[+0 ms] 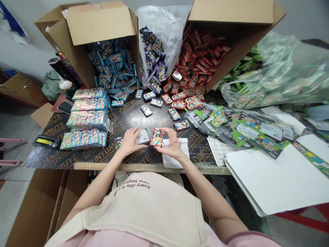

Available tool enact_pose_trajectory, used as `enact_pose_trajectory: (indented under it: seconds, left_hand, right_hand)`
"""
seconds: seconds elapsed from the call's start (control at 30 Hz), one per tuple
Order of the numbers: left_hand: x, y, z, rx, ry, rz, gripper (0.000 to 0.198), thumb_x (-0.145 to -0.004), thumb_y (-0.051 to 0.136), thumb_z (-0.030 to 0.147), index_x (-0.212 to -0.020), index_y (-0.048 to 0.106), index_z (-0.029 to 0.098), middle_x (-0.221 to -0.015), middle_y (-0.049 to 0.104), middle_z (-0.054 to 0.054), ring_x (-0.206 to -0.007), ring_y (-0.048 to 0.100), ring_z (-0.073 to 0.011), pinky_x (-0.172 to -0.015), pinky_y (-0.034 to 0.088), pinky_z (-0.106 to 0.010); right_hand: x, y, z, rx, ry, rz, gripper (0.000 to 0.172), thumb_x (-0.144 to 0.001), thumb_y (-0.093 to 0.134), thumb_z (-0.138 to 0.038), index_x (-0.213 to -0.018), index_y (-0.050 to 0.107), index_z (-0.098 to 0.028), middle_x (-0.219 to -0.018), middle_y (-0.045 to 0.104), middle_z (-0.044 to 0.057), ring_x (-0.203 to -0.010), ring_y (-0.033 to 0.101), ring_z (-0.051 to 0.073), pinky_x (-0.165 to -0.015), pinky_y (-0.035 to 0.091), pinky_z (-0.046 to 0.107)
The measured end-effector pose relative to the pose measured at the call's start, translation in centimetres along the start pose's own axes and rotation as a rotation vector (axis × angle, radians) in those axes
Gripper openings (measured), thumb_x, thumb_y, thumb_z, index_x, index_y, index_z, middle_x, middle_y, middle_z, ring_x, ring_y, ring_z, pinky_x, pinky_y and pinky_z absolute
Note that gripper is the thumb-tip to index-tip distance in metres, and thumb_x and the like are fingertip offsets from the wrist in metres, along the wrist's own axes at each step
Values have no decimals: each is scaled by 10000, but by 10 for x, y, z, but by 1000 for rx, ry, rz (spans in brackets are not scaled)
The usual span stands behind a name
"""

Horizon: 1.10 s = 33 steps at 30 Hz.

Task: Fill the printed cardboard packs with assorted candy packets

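Observation:
Between the fingers and thumb of my right hand (pixel 171 143) is a small red box (pixel 157 137) with a colourful print, standing just above the dark table. My left hand (pixel 131 141) is curved around a dark flat packet with a white barcode label (pixel 143 136), its thumb reaching toward the red box. Beneath my right hand lies a white sheet or pouch (pixel 175 158). Beyond the hands, purple boxes (pixel 146 110) and loose red boxes (pixel 178 105) are scattered on the table.
Stacks of wrapped packs (pixel 86 118) stand at left, beside a black tray (pixel 46 141). Behind are a carton of blue boxes (pixel 100 22), a clear bag (pixel 164 24) and a carton of red boxes (pixel 232 12). Flat pouches (pixel 264 132) and white card (pixel 280 178) lie right.

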<state>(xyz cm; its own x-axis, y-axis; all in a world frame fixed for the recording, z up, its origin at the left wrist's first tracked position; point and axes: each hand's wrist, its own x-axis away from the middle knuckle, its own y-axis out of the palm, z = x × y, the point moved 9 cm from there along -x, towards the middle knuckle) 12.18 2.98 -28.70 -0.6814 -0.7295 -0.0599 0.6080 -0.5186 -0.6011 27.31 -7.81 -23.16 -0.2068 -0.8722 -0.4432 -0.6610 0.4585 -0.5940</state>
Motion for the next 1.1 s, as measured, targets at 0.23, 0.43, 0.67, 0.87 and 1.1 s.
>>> enact_pose_trajectory:
  seconds: [0.23,0.43,0.67,0.87,1.1]
  left_hand:
    - [4,11,-2,-427,204,-104,1081,-620,781,307,-1496,161,183,-1281,536,-155,-1212,486,-328,-1126,173,-565]
    - [13,3,14,-318,269,-88,1147,-627,767,315,-1509,43,199,-1316,523,-134,-1224,487,-305,-1154,106,-548]
    - [8,-8,23,-142,196,-3,1109,-582,811,303,-1495,188,216,-1270,501,-123,-1184,482,-307,-1092,293,-496]
    - [5,-31,13,399,-90,384,756,-592,824,410,-1275,566,211,-1020,576,-57,-974,562,-233,-931,435,-356]
    - [22,8,-3,1149,-385,507,432,-630,745,560,-768,685,154,-718,664,-22,-718,609,-163,-734,480,-274]
  right_hand:
    - [0,3,23,172,-7,-91,803,-676,746,-554,-1364,450,-265,-1312,567,112,-1231,478,338,-1061,203,498]
    - [3,16,17,68,-84,-294,899,-664,773,-519,-1427,368,-271,-1347,553,121,-1235,488,331,-1064,213,532]
    - [-17,21,6,-232,-19,-313,947,-648,793,-493,-1451,329,-306,-1461,442,103,-1352,395,311,-1105,276,516]
    - [-37,38,16,-809,432,129,797,-781,630,-577,-1436,248,-330,-1260,609,88,-1085,636,233,-885,522,398]
    - [-31,64,14,-960,677,206,528,-711,645,-359,-1177,420,-256,-812,724,-8,-671,688,187,-646,544,316]
